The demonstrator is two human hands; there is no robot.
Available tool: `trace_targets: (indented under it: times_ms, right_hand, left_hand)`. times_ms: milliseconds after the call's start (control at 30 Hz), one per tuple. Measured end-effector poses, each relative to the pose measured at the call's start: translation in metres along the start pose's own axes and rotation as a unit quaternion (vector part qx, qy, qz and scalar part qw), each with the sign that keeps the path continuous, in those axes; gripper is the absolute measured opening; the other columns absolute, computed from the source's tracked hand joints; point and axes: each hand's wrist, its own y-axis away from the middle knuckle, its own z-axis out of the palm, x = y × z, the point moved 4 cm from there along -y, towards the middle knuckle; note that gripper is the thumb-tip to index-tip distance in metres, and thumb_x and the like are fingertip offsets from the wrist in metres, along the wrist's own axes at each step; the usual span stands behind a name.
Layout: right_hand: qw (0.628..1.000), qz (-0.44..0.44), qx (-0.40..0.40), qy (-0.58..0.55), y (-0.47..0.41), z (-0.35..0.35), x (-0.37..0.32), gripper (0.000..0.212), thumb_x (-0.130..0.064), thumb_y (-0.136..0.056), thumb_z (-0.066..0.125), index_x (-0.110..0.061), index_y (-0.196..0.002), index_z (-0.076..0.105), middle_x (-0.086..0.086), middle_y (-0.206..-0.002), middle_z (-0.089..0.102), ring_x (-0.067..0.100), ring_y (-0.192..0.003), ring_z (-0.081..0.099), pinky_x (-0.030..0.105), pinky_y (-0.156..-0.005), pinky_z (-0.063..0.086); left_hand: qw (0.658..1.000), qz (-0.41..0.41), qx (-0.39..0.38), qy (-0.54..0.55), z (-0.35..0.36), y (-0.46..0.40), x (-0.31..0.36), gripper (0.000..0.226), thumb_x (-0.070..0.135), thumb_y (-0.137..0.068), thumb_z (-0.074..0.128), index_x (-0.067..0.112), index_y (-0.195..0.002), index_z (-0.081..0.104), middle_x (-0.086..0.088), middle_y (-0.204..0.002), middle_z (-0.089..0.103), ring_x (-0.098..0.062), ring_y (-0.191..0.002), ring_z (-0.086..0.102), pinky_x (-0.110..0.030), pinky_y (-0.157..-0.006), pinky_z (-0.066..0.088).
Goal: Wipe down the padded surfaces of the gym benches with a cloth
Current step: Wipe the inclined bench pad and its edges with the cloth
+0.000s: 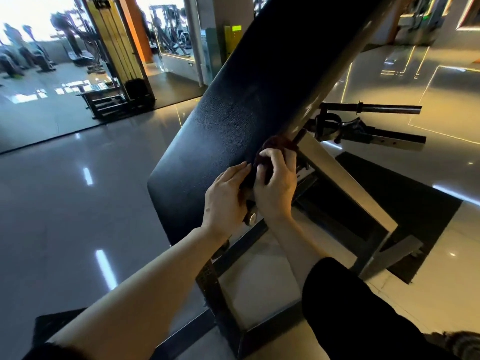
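Glossy grey tile floor (pixel 65 203) far left, strip-light reflections on it. Cable weight-stack machine (pixel 117 61) far left, yellowish uprights, black plates at its base; blurred cardio gear behind by bright windows. No legible brands or writing; a yellow panel (pixel 232 38) with a small green patch, text too small to read.

Centre: black padded bench pad (pixel 233 120), pebbled vinyl, rounded near corner, tilted and running near-left to far-right. Left hand (pixel 224 201) at the pad's right edge, fingers fairly straight and touching the dark maroon cloth (pixel 270 152). Right hand (pixel 276 185) just beside it, fingers curled, pinching the bunched cloth against the pad edge, where the silver metal frame (pixel 345 183) meets it.

Right: hex bolt (pixel 252 219) between the wrists, black rubber mat (pixel 415 203) under the frame, two dark steel bars (pixel 376 109) sticking out far right. Black sleeve (pixel 350 307) near right.
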Motion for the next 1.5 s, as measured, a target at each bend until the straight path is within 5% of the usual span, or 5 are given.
trace_targets:
  times_ms: [267, 533, 800, 967, 1500]
  right_hand:
    - [1.000, 0.019, -0.003, -0.010, 0.022, -0.015, 0.001, 0.035, -0.005, -0.088, 0.063, -0.014, -0.121, 0.058, 0.009, -0.131, 0.043, 0.010, -0.114, 0.046, 0.004, -0.088, 0.040]
    - [0.983, -0.004, -0.165, 0.076, 0.055, 0.012, 0.014, 0.016, -0.003, -0.081, 0.067, -0.013, -0.093, 0.062, 0.004, -0.123, 0.050, 0.016, -0.110, 0.054, 0.034, -0.094, 0.052]
    - [0.998, 0.014, 0.059, 0.017, 0.009, -0.012, 0.006, 0.038, -0.003, -0.084, 0.066, -0.007, -0.120, 0.054, 0.016, -0.130, 0.050, 0.022, -0.118, 0.051, 0.001, -0.088, 0.037]
    - [0.996, -0.004, -0.078, 0.047, 0.040, 0.009, 0.020, 0.029, 0.006, -0.079, 0.063, -0.010, -0.103, 0.059, 0.006, -0.110, 0.057, 0.020, -0.103, 0.057, 0.041, -0.088, 0.053]
    - [0.999, 0.017, -0.025, 0.028, 0.028, 0.000, 0.018, 0.037, 0.005, -0.080, 0.062, -0.008, -0.114, 0.060, 0.009, -0.115, 0.057, 0.020, -0.106, 0.055, 0.030, -0.087, 0.049]
  left_hand:
    - [1.000, -0.009, 0.001, -0.024, -0.005, 0.018, -0.011, 0.053, -0.001, -0.079, 0.068, 0.006, -0.130, 0.056, -0.007, -0.132, 0.054, -0.024, -0.123, 0.049, -0.041, -0.104, 0.044]
    - [1.000, -0.028, 0.003, -0.010, -0.005, 0.030, -0.018, 0.053, -0.003, -0.080, 0.063, 0.005, -0.131, 0.054, -0.009, -0.133, 0.052, -0.026, -0.123, 0.049, -0.042, -0.106, 0.043]
    - [1.000, -0.003, -0.009, -0.017, -0.003, 0.023, -0.013, 0.053, -0.001, -0.080, 0.062, 0.009, -0.132, 0.056, -0.005, -0.135, 0.054, -0.022, -0.125, 0.048, -0.027, -0.108, 0.035]
    - [1.000, -0.001, 0.017, -0.005, -0.001, 0.022, -0.014, 0.049, 0.008, -0.081, 0.054, 0.008, -0.130, 0.059, -0.007, -0.132, 0.059, -0.023, -0.121, 0.054, -0.027, -0.106, 0.039]
    - [0.999, -0.005, 0.027, -0.017, 0.004, 0.025, -0.014, 0.055, 0.006, -0.079, 0.053, 0.012, -0.133, 0.057, -0.003, -0.135, 0.056, -0.020, -0.123, 0.052, -0.020, -0.106, 0.032]
